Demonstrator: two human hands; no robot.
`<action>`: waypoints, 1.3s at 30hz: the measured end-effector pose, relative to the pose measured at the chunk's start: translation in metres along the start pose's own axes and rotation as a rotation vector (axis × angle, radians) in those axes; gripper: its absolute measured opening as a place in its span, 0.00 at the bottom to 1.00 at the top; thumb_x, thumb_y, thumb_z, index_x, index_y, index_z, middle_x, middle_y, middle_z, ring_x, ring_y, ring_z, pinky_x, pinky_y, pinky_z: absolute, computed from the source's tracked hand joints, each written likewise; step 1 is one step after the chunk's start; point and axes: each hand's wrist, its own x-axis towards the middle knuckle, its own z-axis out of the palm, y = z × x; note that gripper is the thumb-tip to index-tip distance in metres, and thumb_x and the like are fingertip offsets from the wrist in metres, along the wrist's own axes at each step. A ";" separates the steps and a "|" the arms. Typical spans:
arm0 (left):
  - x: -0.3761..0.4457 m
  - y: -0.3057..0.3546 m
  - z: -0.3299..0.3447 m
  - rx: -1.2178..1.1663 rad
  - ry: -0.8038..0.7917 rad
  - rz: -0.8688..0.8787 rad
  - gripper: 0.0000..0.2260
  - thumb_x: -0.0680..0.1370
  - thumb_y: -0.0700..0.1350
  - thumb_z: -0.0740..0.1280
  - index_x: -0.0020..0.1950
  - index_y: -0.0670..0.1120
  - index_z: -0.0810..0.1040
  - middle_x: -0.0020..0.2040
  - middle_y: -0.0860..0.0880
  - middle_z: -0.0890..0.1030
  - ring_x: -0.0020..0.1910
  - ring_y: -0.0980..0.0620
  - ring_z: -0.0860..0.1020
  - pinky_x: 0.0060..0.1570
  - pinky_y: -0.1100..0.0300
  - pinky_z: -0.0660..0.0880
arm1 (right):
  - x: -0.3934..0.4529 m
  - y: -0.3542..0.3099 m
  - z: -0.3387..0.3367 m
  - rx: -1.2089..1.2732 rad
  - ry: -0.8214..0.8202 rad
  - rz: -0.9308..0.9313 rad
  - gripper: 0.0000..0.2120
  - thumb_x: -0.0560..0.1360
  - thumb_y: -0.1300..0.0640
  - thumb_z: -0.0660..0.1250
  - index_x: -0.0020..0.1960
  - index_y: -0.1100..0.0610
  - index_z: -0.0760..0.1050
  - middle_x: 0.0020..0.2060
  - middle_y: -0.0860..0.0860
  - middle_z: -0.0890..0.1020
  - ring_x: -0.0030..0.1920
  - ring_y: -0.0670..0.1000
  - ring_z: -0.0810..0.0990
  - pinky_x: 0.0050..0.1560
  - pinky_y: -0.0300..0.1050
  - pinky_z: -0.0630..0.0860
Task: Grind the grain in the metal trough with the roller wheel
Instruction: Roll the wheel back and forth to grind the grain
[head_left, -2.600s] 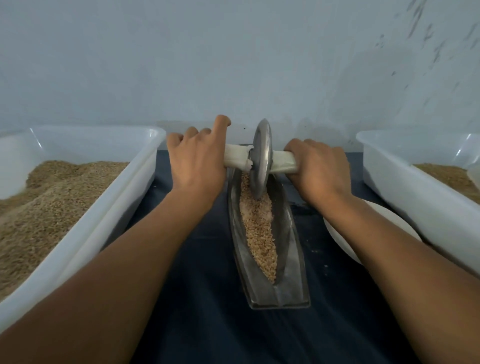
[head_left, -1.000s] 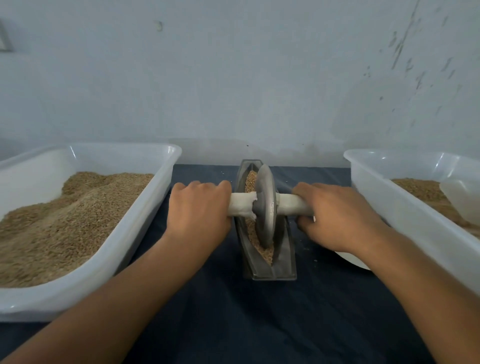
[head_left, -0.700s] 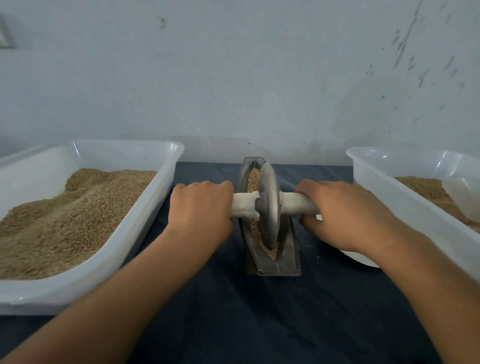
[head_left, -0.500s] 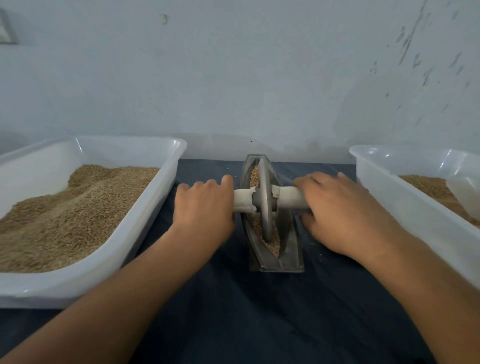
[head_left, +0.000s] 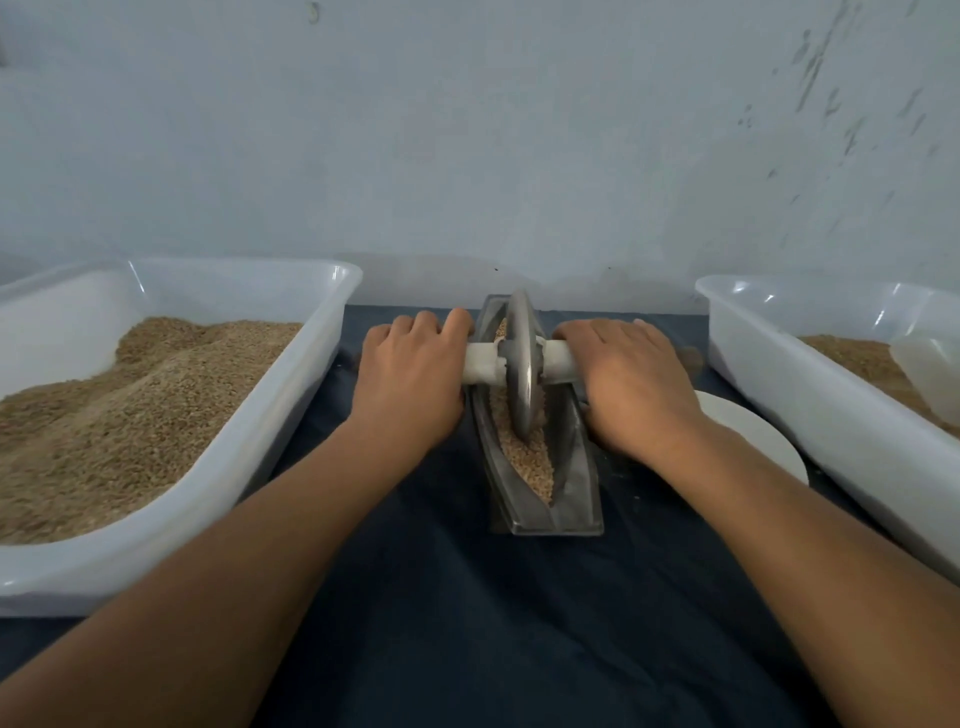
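A boat-shaped metal trough (head_left: 576, 488) lies lengthwise on the dark cloth, with tan grain (head_left: 530, 457) along its groove. A grey metal roller wheel (head_left: 521, 364) stands upright in the groove, in the far half of the trough. A white axle handle (head_left: 480, 362) runs through the wheel to both sides. My left hand (head_left: 410, 379) lies over the left end of the handle, fingers bent over it. My right hand (head_left: 631, 379) covers the right end the same way. Whether the fingers wrap fully under the handle is hidden.
A large white tub (head_left: 291, 384) heaped with grain stands at the left. Another white tub (head_left: 810, 395) with grain and a pale scoop (head_left: 930, 364) stands at the right. A white plate (head_left: 753, 436) lies under my right forearm. A wall rises just behind the trough.
The wheel has rolled away from me along the trough, from the near half toward the far end, and both hands went with it. More grain shows at the near end.
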 end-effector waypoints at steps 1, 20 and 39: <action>0.002 0.000 0.002 0.011 0.005 -0.003 0.20 0.74 0.47 0.68 0.65 0.51 0.68 0.57 0.47 0.77 0.56 0.43 0.76 0.56 0.49 0.70 | 0.004 0.002 0.002 0.007 0.006 0.004 0.19 0.76 0.55 0.69 0.66 0.50 0.72 0.59 0.50 0.79 0.62 0.55 0.76 0.67 0.53 0.66; 0.055 -0.001 0.021 0.044 -0.067 -0.074 0.21 0.74 0.44 0.70 0.65 0.52 0.70 0.55 0.46 0.78 0.53 0.44 0.76 0.52 0.50 0.69 | 0.064 0.016 0.016 -0.038 -0.143 0.097 0.17 0.77 0.54 0.68 0.65 0.48 0.72 0.53 0.52 0.81 0.51 0.58 0.79 0.44 0.49 0.67; 0.009 0.007 -0.003 0.148 -0.027 -0.001 0.12 0.75 0.42 0.67 0.48 0.51 0.63 0.35 0.52 0.68 0.34 0.50 0.68 0.42 0.55 0.66 | 0.009 0.005 0.010 -0.017 0.032 0.048 0.12 0.78 0.55 0.65 0.61 0.52 0.72 0.51 0.50 0.79 0.50 0.56 0.77 0.45 0.49 0.62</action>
